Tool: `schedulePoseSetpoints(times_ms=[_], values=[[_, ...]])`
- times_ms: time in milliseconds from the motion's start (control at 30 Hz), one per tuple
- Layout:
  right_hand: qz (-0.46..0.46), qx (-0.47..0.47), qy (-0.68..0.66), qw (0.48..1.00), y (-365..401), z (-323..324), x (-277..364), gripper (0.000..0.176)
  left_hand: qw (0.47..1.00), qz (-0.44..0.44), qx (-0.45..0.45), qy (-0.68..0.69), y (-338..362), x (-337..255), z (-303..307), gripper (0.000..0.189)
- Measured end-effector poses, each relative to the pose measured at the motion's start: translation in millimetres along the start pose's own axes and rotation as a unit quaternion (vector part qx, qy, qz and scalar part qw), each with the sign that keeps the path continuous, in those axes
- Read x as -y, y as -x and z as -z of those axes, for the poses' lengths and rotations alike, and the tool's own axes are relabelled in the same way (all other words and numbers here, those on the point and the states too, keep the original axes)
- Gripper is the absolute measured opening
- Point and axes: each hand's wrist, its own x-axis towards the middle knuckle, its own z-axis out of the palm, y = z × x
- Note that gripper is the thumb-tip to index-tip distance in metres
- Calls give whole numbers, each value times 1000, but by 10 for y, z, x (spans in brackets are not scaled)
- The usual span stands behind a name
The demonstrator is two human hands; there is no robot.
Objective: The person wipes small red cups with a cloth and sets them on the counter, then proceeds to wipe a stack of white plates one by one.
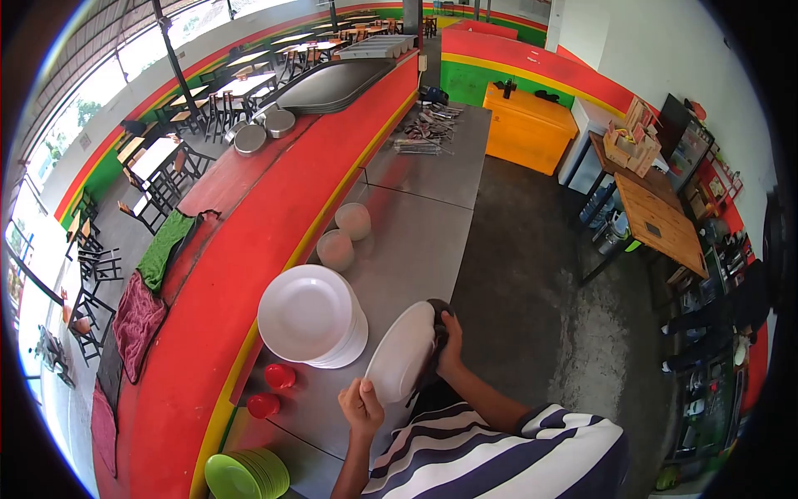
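My left hand (362,407) pinches the near rim of a white plate (399,353), which is tilted on edge above the steel counter. Behind the plate, my right hand (451,339) grips a dark cloth (440,310) pressed against its far side and back; part of the cloth is hidden by the plate. Just left of it stands a tall stack of white plates (309,312). Two red cups (280,376) sit between that stack and a pile of green plates (245,476) at the bottom.
Two round whitish stacks (353,220) and a heap of cutlery (428,129) lie farther along the counter (424,233). A raised red ledge (283,216) on the left carries cloths (166,249), metal pans (249,139) and dark trays (337,86). Wooden tables (661,220) stand right.
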Motion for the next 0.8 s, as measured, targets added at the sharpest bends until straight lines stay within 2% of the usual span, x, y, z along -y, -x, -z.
schedulePoseSetpoints(times_ms=[33, 133, 233, 300, 367, 433, 533, 567, 633, 667, 700, 800], values=[[-183, 32, -94, 978, 2, 69, -93, 41, 998, -16, -53, -7, 23, -27, -47, 38], [-223, 75, -208, 949, 186, 126, -438, 37, 987, -61, -150, 12, 91, -3, -237, 47], [-230, 117, -190, 947, 129, 202, -537, 40, 995, 7, -95, 9, 254, 121, -197, 45], [-167, 83, 59, 981, 134, 145, -311, 37, 988, 70, -82, 107, 241, 75, -159, 42], [-110, 52, 192, 974, -35, 96, -125, 36, 976, 112, -63, 177, 92, -36, -70, 37], [-74, 22, 208, 975, -261, 169, -110, 39, 970, 131, -41, 201, -27, -94, 45, 33], [-3, 78, 305, 949, -251, 14, 55, 32, 976, 142, -13, 163, 5, 23, 88, 32], [31, 112, 345, 932, -232, -52, 64, 28, 979, 151, 7, 135, 34, 85, 107, 33], [104, 157, 362, 913, -1, -311, 178, 30, 975, 200, 82, 51, 157, 219, 229, 36], [142, 177, 369, 901, 137, -450, 265, 31, 976, 198, 65, 62, 160, 239, 237, 37], [120, 185, 392, 893, 247, -558, 365, 28, 977, 197, 47, 73, 168, 244, 232, 38], [328, 289, 471, 766, 446, -714, 281, 27, 978, 196, 30, 71, 166, 207, 217, 38]])
